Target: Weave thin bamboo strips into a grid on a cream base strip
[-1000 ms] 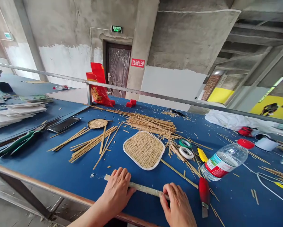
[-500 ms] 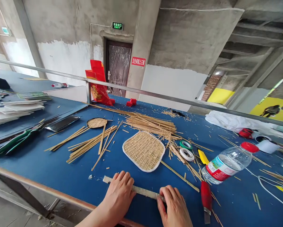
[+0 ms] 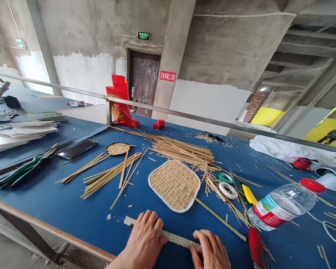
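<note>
Since a second ago our hands have barely moved: left hand [image 3: 145, 239] and right hand [image 3: 211, 251] press flat-fingered on the stiff, light bamboo strip [image 3: 173, 236] at the table's [image 3: 58, 209] near edge; grip its ends.

Above the door we read a green exit sign [image 3: 143, 36] with "EXIT" under a line of Chinese characters. On the pillar beside it we see a red sign [image 3: 167, 76] with white Chinese characters, too small to make out surely. The water bottle [image 3: 285, 204] label's print and the red bag [image 3: 121, 104] with gold markings are illegible to us.
</note>
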